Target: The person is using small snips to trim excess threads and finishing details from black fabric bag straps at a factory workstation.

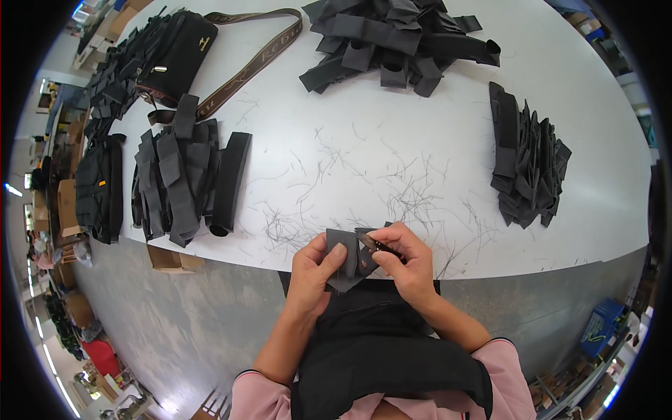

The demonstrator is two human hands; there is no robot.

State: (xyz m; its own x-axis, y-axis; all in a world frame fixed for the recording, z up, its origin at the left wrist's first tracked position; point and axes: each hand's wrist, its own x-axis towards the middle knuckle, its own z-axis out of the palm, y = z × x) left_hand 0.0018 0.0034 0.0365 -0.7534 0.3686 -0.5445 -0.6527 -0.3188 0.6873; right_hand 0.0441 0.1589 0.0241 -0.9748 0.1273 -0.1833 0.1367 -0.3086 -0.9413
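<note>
Close to the table's front edge, my left hand point(311, 271) pinches a folded dark grey fabric strip point(340, 239), thumb on top. My right hand point(414, 264) is closed around small black thread snips point(380, 246), whose blades lie against the strip's right side. Part of the strip hangs below my fingers, over the black apron point(392, 357). Cut thread ends point(413, 199) are scattered on the white tabletop point(420, 133) just beyond my hands. How far apart the blades stand is hard to make out.
Dark strips lie in a loose heap point(399, 38) at the far middle, a stack point(178, 175) at left and another point(528, 164) at right. Beyond the left stack are a black bag point(178, 56) with a brown strap point(262, 59). An open cardboard box point(171, 259) sits below the table edge.
</note>
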